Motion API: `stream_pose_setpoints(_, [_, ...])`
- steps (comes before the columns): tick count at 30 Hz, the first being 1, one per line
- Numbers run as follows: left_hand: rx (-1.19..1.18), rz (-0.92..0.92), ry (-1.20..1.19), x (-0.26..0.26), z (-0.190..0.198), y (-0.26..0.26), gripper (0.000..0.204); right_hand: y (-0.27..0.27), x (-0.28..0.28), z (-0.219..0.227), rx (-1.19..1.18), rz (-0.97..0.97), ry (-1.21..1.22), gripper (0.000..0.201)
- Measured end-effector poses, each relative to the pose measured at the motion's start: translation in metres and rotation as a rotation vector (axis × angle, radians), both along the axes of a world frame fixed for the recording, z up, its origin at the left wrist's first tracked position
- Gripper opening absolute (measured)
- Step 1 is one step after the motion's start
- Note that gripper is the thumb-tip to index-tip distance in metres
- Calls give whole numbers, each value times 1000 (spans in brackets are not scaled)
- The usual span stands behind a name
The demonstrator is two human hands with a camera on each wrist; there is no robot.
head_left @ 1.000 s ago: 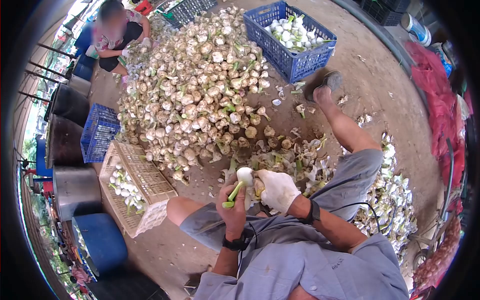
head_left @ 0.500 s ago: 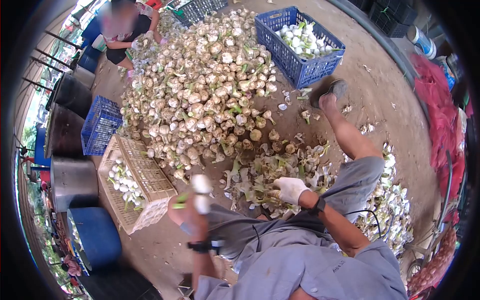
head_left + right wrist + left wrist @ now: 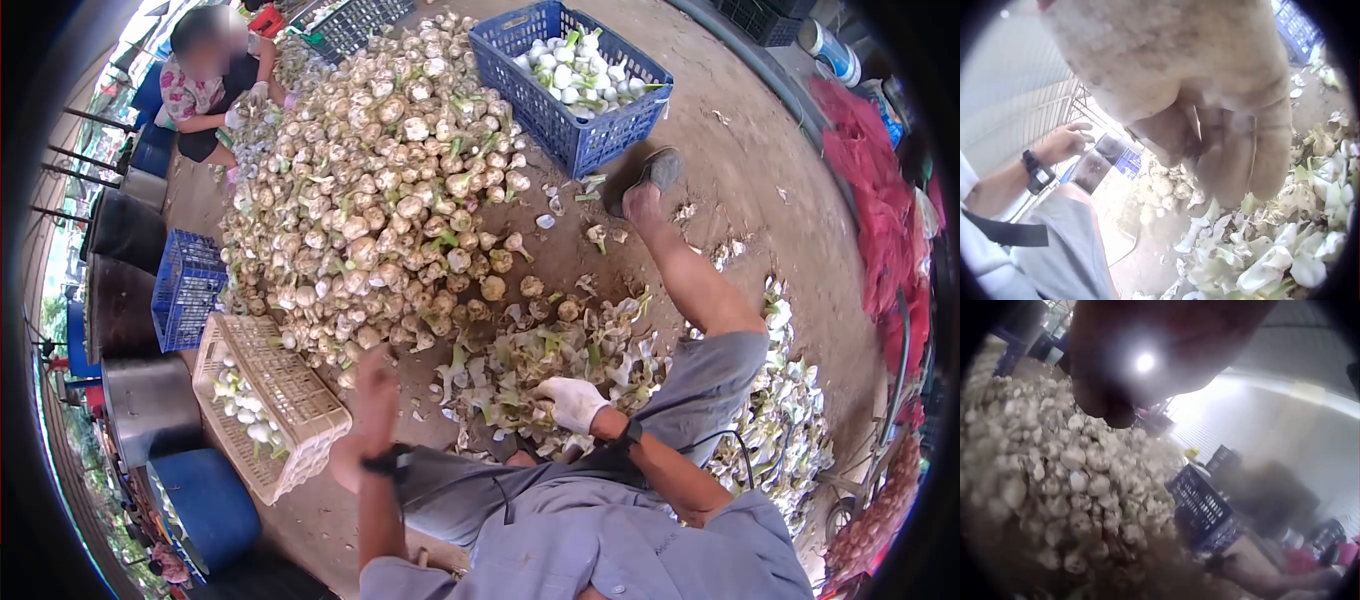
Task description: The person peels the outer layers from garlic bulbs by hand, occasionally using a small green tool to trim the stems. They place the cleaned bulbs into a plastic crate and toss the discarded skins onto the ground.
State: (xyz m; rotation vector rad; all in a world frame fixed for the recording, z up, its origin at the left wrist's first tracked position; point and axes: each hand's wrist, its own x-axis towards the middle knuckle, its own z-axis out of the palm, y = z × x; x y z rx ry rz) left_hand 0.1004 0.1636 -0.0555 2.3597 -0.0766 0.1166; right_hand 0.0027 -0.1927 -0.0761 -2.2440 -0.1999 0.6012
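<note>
My bare left hand [image 3: 376,395], blurred in the head view, is raised between the cream crate [image 3: 318,412] and my knee. In the right wrist view the fingers of this left hand [image 3: 1071,140] are loosely extended with no bulb in them. Peeled white garlic bulbs [image 3: 245,405] with green stems lie inside the cream crate. Over a heap of garlic peelings [image 3: 510,375] hangs my right hand [image 3: 572,402] in a white glove. Its fingers [image 3: 1235,156] point down, loosely bent, and a pale sliver shows beside the thumb.
A large pile of unpeeled garlic [image 3: 380,210] fills the floor ahead. Behind it on the right, a blue crate [image 3: 570,115] holds peeled bulbs. Another person [image 3: 205,85] crouches at the far left. More peelings [image 3: 780,420] lie right of my leg, and a blue barrel [image 3: 205,510] stands left.
My left hand carried a peeled garlic bulb leftward away from the right hand and no longer holds it. The gloved right hand moved away from the bulb to over the peelings.
</note>
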Motion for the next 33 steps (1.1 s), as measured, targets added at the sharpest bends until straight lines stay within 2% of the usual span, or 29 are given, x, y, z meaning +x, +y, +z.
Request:
stream_pose_setpoints(1, [30, -133, -90, 24, -28, -42, 42, -7, 1, -4, -3, 0, 4, 31])
stream_pose_setpoints(2, [106, -196, -11, 39, -38, -75, 40, -12, 3, 1, 32, -27, -3, 32])
stream_pose_setpoints(3, [147, -175, 159, 57, -56, -102, 38, -19, 8, 6, 65, -57, -13, 34])
stream_pose_setpoints(4, [186, -159, 330, 75, -77, -124, 37, -23, 12, 10, 20, -59, 78, 37])
stream_pose_setpoints(5, [180, -175, 336, 90, -95, -141, 37, -29, 16, 16, 12, -73, 85, 37])
stream_pose_setpoints(8, [603, -320, 294, 125, -148, -180, 33, -45, 15, 18, 35, -177, 130, 42])
stream_pose_setpoints(10, [506, -287, 216, 133, -172, -192, 33, -52, 13, 7, 40, -214, 152, 42])
stream_pose_setpoints(11, [416, -242, 133, 135, -171, -199, 33, -53, 15, 7, 52, -242, 164, 43])
stream_pose_setpoints(13, [467, -293, 210, 128, -166, -213, 38, -52, 23, 6, 89, -266, 181, 41])
stream_pose_setpoints(15, [614, -389, 69, 120, -179, -219, 47, -49, 38, 16, 110, -258, 217, 38])
stream_pose_setpoints(16, [638, -379, 121, 120, -184, -223, 51, -47, 39, 8, 116, -275, 143, 34])
stream_pose_setpoints(17, [632, -378, 114, 118, -176, -226, 51, -47, 42, 10, 110, -276, 136, 34])
stream_pose_setpoints(19, [154, -210, 350, 112, -142, -236, 48, -54, 53, 17, 164, -395, 101, 29])
stream_pose_setpoints(20, [-58, -186, 320, 104, -126, -235, 51, -55, 55, 14, 184, -477, 56, 26])
stream_pose_setpoints(21, [-53, -194, 326, 91, -110, -232, 51, -54, 59, 10, 239, -569, 7, 24])
stream_pose_setpoints(23, [-206, -295, 142, 65, -69, -221, 54, -51, 69, 16, 331, -659, 12, 27])
stream_pose_setpoints(25, [-275, -352, 206, 34, -17, -211, 56, -36, 78, 22, 320, -641, -164, 37])
stream_pose_setpoints(26, [-279, -359, 255, 18, -6, -204, 59, -31, 78, 36, 332, -634, -162, 37])
stream_pose_setpoints(28, [-313, -332, 241, -9, 35, -196, 60, -25, 76, 75, 533, -703, 235, 45])
stream_pose_setpoints(29, [-357, -316, 233, -20, 47, -192, 61, -21, 71, 77, 538, -693, 230, 45])
stream_pose_setpoints(31, [-321, -310, 182, -38, 52, -181, 60, -14, 60, 75, 730, -697, 239, 46])
stream_pose_setpoints(32, [-294, -302, 141, -45, 58, -178, 60, -10, 55, 70, 693, -653, 131, 45])
stream_pose_setpoints(33, [-267, -295, 101, -52, 63, -174, 61, -6, 48, 62, 695, -646, 126, 45])
